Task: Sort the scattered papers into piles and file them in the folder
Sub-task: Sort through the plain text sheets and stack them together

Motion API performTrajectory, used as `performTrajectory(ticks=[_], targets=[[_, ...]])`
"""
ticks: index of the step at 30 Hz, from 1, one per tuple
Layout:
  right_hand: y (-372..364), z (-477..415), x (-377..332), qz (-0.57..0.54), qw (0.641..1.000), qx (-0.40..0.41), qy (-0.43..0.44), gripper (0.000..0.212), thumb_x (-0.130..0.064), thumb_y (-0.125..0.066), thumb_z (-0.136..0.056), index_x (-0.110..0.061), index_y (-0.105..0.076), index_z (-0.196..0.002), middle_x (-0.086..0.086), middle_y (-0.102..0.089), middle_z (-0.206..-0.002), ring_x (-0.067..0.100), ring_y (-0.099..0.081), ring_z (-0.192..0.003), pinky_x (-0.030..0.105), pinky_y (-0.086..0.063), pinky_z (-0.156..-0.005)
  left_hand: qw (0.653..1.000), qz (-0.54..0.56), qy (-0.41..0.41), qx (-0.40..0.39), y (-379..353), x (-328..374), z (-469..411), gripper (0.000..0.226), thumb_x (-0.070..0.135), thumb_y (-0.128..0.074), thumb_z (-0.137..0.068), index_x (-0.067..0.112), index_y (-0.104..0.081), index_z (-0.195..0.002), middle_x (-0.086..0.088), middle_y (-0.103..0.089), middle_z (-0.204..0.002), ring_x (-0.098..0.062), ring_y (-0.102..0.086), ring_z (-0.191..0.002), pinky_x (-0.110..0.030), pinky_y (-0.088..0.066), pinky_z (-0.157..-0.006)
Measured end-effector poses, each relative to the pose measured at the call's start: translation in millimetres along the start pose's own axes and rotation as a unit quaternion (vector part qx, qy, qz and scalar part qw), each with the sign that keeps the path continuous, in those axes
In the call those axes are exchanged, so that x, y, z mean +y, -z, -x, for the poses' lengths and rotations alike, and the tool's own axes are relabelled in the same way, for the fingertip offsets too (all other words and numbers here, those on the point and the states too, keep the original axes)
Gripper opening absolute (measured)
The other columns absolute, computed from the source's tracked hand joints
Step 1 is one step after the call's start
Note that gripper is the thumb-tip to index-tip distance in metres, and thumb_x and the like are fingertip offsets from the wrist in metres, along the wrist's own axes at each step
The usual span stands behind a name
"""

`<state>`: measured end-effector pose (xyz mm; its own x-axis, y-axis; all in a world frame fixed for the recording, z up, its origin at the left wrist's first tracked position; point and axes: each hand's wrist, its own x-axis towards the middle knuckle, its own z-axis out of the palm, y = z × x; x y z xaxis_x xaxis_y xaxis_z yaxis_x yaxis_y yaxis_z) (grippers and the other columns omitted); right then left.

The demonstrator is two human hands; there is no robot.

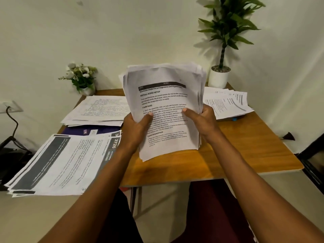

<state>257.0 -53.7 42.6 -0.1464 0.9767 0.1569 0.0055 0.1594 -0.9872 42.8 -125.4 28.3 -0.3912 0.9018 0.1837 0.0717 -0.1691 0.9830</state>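
gripping a thick stack of papers (164,95) upright above the tabletop (245,146), the left hand (135,127) and right hand (203,120) curl their fingers round its side edges, thumbs on the front page. other piles lie near left (61,163), back left (98,109) and back right (228,102); a dark blue folder (91,131) shows between the left piles.

Noted both forearms extended from lower frame corners toward centre. Found left hand (135,128) and right hand (204,120) at mid-frame, thumbs pressed on front, gripping paper stack (164,95) by its side edges.
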Motion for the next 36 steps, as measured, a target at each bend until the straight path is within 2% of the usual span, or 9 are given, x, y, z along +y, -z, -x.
performTrajectory(ticks=[4, 9, 14, 20, 26, 28, 31, 34, 36], targets=[[-3, 7, 2, 0.021, 0.999, -0.026, 0.016, 0.017, -0.018, -0.076, -0.089, -0.029, -0.066, -0.097, -0.015, -0.071, -0.094, -0.008, -0.07, -0.079, 0.012, -0.053, -0.065, 0.999, -0.03, -0.006, -0.013, -2, -7, 11, 0.026, 0.046, -0.075, -0.087, 0.036, -0.066, -0.11, 0.008, -0.076, -0.108, -0.014, -0.074, -0.099, -0.039, -0.061, -0.084], [3, 5, -8, 0.001, 0.998, -0.037, 0.045, 0.017, -0.018, -0.076, -0.09, -0.029, -0.067, -0.099, -0.015, -0.073, -0.095, -0.004, -0.071, -0.083, 0.012, -0.054, -0.067, 1.0, -0.001, -0.024, -0.003, -1, 6, 5, 0.018, 0.029, -0.076, -0.091, 0.032, -0.067, -0.107, 0.013, -0.078, -0.1, -0.012, -0.075, -0.096, -0.028, -0.062, -0.078], [-2, 17, 27, 0.015, 0.999, -0.04, 0.01, 0.018, -0.018, -0.075, -0.091, -0.029, -0.069, -0.103, -0.01, -0.075, -0.101, 0.011, -0.073, -0.099, 0.034, -0.062, -0.086, 0.999, -0.033, 0.02, -0.017, 1, -19, 21, 0.029, 0.05, -0.078, -0.085, 0.037, -0.071, -0.109, 0.01, -0.077, -0.11, -0.014, -0.074, -0.101, -0.046, -0.061, -0.088], [-2, 18, 25, -0.006, 1.0, -0.012, -0.002, 0.017, -0.018, -0.075, -0.091, -0.028, -0.065, -0.101, -0.011, -0.072, -0.098, 0.001, -0.072, -0.085, 0.017, -0.057, -0.068, 0.999, -0.008, 0.014, -0.03, -1, -16, 21, 0.022, 0.037, -0.073, -0.093, 0.032, -0.067, -0.113, 0.012, -0.076, -0.107, -0.012, -0.074, -0.099, -0.031, -0.062, -0.08], [-3, 17, 42, 0.082, 0.99, -0.047, -0.101, 0.029, -0.033, -0.071, -0.095, -0.021, -0.061, -0.12, -0.011, -0.068, -0.101, 0.004, -0.065, -0.09, 0.013, -0.048, -0.061, 0.995, 0.001, 0.079, -0.055, 0, -34, 29, 0.034, 0.03, -0.074, -0.094, 0.028, -0.063, -0.126, 0.012, -0.076, -0.112, -0.014, -0.074, -0.103, -0.037, -0.061, -0.085], [4, 14, 38, 0.066, 0.987, -0.076, -0.128, 0.028, -0.028, -0.073, -0.094, -0.02, -0.065, -0.119, -0.008, -0.073, -0.105, 0.012, -0.07, -0.097, 0.018, -0.056, -0.07, 0.989, 0.048, 0.108, -0.084, 4, -34, 24, 0.04, 0.022, -0.074, -0.094, 0.024, -0.061, -0.132, 0.005, -0.074, -0.12, -0.019, -0.072, -0.109, -0.045, -0.059, -0.091], [23, 8, 44, 0.005, 0.964, -0.172, -0.203, 0.045, -0.019, -0.08, -0.086, -0.013, -0.065, -0.128, 0.004, -0.074, -0.12, 0.024, -0.07, -0.113, 0.044, -0.056, -0.099, 0.979, 0.119, 0.139, -0.09, 14, -38, 16, 0.043, 0.014, -0.07, -0.096, 0.019, -0.059, -0.137, -0.006, -0.07, -0.129, -0.03, -0.069, -0.116, -0.053, -0.055, -0.097], [32, 9, 54, -0.023, 0.927, -0.257, -0.271, 0.05, -0.015, -0.08, -0.085, -0.008, -0.062, -0.132, 0.011, -0.071, -0.126, 0.031, -0.068, -0.117, 0.051, -0.051, -0.104, 0.986, 0.092, 0.137, -0.035, 16, -49, 18, 0.045, 0.007, -0.069, -0.095, 0.031, -0.057, -0.131, -0.002, -0.072, -0.126, -0.028, -0.07, -0.113, -0.049, -0.06, -0.089], [29, 8, 61, -0.062, 0.934, -0.226, -0.268, 0.045, -0.016, -0.075, -0.09, -0.007, -0.061, -0.132, 0.013, -0.071, -0.126, 0.032, -0.069, -0.115, 0.051, -0.052, -0.103, 0.989, 0.027, 0.144, -0.016, 13, -54, 24, 0.046, 0.013, -0.071, -0.095, 0.047, -0.055, -0.121, 0.007, -0.073, -0.118, -0.02, -0.074, -0.104, -0.046, -0.063, -0.083]])
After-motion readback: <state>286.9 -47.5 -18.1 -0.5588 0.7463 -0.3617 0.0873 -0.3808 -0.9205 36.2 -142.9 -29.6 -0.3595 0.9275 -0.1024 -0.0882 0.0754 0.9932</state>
